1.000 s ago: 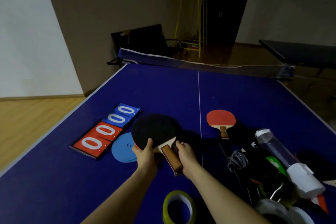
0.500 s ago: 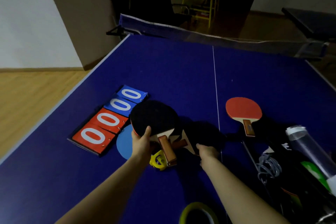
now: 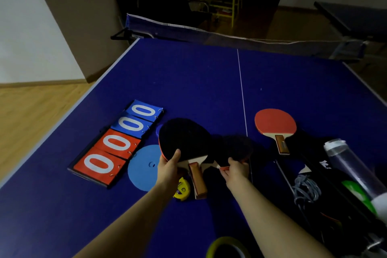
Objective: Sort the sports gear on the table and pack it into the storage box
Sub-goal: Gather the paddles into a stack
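My left hand [image 3: 169, 165] grips a black-faced table tennis paddle [image 3: 184, 138] at the blade's lower edge, its brown handle pointing toward me. My right hand [image 3: 234, 170] pinches the near edge of a second black paddle [image 3: 235, 148] lying just right of the first. A third paddle with a red face [image 3: 275, 122] lies flat further right. A yellow tape measure [image 3: 182, 190] sits under my left wrist. A flip scoreboard [image 3: 117, 142] showing zeros and a blue disc [image 3: 143, 166] lie to the left.
All this is on a blue ping-pong table [image 3: 199, 81] with its net [image 3: 230, 35] at the far end. A dark pile at right holds a clear tube [image 3: 354, 169], a grey cord [image 3: 306, 189] and something green. A yellow tape roll [image 3: 227, 247] sits at the near edge.
My left hand kept the first paddle. My right hand left its handle, reached right and took hold of the second black paddle's edge. The camera tilted down and closer.
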A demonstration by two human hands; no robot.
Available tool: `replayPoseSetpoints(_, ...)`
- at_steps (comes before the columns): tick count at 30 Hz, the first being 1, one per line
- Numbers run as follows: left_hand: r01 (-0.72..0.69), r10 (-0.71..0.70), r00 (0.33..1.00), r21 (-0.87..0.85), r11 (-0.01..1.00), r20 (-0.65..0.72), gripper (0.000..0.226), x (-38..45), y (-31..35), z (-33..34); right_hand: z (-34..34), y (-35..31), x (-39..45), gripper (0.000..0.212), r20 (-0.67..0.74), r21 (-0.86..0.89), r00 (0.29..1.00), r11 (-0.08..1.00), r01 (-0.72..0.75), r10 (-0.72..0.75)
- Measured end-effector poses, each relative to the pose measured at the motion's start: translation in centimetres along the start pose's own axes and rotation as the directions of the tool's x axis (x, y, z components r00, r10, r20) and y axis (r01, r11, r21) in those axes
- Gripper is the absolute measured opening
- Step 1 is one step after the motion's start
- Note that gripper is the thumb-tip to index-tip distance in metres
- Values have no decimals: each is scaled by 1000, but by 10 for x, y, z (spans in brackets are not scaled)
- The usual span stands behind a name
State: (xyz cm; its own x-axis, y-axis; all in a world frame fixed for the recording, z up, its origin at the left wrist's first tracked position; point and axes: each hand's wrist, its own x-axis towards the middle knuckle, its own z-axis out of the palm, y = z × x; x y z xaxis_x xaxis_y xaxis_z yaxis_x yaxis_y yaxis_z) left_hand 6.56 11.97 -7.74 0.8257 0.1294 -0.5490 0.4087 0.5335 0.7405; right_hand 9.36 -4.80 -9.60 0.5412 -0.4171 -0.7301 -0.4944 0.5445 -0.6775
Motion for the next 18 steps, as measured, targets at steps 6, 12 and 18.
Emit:
replayPoseSetpoints(6,12,-13,999,18,1000,50,27,-20,8,4,-13,0,-19,33,4,-30,989,988,151,-151)
replayPoseSetpoints(12,0,-3,993,22,1000,122,21,-54,18,9,-36,-11,-40,38,56,-16,965,966,258,-257)
replayPoseSetpoints(18,-72,74,988,-19,997,132,27,-93,13,13,-63,-13,-70,43,158,17,954,967,254,-253)
